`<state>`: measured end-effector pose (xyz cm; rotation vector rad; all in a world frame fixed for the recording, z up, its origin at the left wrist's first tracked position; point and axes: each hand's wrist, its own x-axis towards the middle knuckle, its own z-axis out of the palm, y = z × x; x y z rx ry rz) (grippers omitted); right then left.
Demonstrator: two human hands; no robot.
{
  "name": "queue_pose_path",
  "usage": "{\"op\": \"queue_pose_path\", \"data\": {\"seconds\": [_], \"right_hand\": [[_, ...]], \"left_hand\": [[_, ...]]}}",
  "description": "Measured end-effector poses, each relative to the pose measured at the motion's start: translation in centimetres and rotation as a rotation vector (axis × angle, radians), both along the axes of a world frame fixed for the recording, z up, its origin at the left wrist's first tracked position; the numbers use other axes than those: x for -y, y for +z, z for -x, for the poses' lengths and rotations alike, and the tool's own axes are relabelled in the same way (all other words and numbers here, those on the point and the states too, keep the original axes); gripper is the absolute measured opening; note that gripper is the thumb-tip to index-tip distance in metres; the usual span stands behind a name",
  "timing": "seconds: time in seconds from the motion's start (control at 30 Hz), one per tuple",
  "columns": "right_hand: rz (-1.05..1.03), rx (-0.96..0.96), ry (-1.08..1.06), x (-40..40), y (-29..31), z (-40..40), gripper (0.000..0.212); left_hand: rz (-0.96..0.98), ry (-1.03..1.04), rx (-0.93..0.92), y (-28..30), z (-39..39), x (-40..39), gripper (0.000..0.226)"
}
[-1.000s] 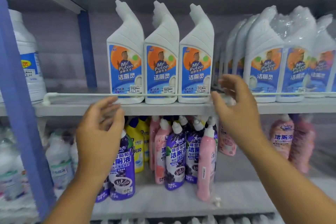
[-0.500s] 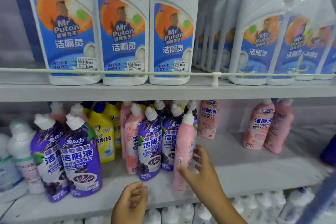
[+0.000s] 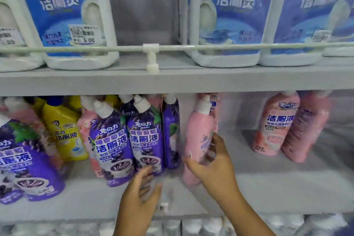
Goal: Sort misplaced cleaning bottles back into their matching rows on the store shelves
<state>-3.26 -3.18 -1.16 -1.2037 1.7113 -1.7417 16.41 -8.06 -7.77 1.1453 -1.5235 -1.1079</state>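
My right hand [image 3: 212, 166] grips a pink bottle [image 3: 198, 140] low on its body, thumb on the near side and fingers curled round the far side. The bottle has a white cap and leans with its top tilted to the right; its base is at the shelf board [image 3: 268, 188], though the blur keeps me from telling whether it rests on it. It sits just to the right of a cluster of purple bottles [image 3: 145, 140], standing with their white caps up near the underside of the shelf above. My left hand [image 3: 141, 193] hangs loose in front of that cluster, fingers relaxed and spread, holding nothing; its fingertips come close to the base of the nearest purple bottle, but I cannot tell whether they touch. The two hands are apart, the left lower and nearer to me.

Behind the purple ones to the left stands a yellow bottle [image 3: 63, 132] with a blue cap, and more pink shows between them. A larger purple bottle [image 3: 28, 168] stands at the far left front. Well to the right, two more pink bottles [image 3: 275, 126] stand together, wrapped in clear film. On the upper shelf [image 3: 172, 80], big white bottles with blue labels [image 3: 63, 15] stand behind a thin white rail [image 3: 115, 49], with a gap in the row above my hands.
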Motion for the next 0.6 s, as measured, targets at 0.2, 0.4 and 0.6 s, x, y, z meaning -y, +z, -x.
{"op": "queue_pose_path", "data": {"seconds": [0.2, 0.4, 0.6], "right_hand": [[0.006, -0.005, 0.038, 4.4, -1.2, 5.9, 0.074], [-0.017, -0.154, 0.161, 7.8, -1.6, 7.5, 0.093], [-0.059, -0.011, 0.007, 4.8, -3.9, 5.1, 0.034]], "left_hand": [[0.038, 0.11, 0.098, -1.2, 1.6, -0.5, 0.051], [0.034, 0.198, 0.102, -0.1, 2.3, -0.9, 0.034], [0.036, 0.534, -0.177, 2.2, -0.4, -2.0, 0.02]]}}
